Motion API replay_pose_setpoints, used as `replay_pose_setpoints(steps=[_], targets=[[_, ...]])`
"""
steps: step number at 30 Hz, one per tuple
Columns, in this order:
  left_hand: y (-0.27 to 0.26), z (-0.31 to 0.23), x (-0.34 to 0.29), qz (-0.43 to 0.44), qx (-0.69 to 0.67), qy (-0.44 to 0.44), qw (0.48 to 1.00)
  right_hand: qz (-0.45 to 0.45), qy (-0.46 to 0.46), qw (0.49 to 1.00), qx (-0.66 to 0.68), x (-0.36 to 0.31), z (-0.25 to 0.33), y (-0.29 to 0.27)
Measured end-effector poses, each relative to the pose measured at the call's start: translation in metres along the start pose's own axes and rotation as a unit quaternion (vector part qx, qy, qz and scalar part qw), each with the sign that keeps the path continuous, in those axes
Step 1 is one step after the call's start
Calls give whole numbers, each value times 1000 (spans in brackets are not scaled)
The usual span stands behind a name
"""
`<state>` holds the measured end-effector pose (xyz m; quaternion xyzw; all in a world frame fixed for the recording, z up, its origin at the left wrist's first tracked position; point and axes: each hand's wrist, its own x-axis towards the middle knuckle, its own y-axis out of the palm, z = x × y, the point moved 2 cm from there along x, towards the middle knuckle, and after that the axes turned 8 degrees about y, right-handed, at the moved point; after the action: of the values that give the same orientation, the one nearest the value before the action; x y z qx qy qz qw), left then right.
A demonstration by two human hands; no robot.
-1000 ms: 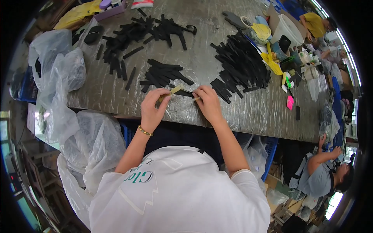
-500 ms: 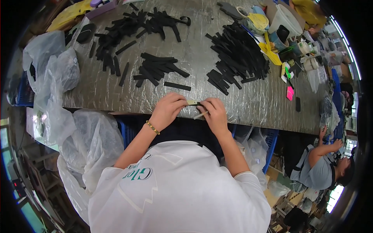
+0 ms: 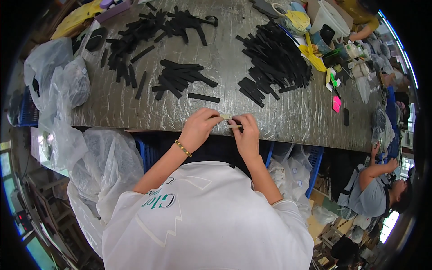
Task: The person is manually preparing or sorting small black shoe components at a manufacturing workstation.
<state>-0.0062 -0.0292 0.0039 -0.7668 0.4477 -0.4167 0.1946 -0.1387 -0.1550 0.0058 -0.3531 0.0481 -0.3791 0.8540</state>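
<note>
Workshop: worktable [image 3: 227, 67], heaped black strips [image 3: 279, 56], a co-worker [image 3: 366, 191]

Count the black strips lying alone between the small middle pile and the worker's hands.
1: a black strip lies flat on the table, beyond the left hand and below the small pile. Any under the hands would be hidden.

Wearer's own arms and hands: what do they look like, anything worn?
Left hand and right hand are ungloved. A yellow-and-dark bracelet, apparently beaded, circles the left wrist; nothing shows on the right. Forearms are uncovered below the short sleeves of a white shirt. No cables visible on either arm.
</note>
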Motion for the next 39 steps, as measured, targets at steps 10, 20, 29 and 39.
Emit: replay_pose_setpoints(steps=[10,20,29,39], targets=[[-1,-3,3,11,38,12,999,91,168,958,212,21,-10,-19],[-1,-4,3,7,40,12,999,92,98,977,167,19,-7,-9],[0,-3,5,-1,37,7,999,90,87,985,119,19,-5,-12],[3,1,3,-32,-12,-32,999,126,52,983,125,21,11,5]])
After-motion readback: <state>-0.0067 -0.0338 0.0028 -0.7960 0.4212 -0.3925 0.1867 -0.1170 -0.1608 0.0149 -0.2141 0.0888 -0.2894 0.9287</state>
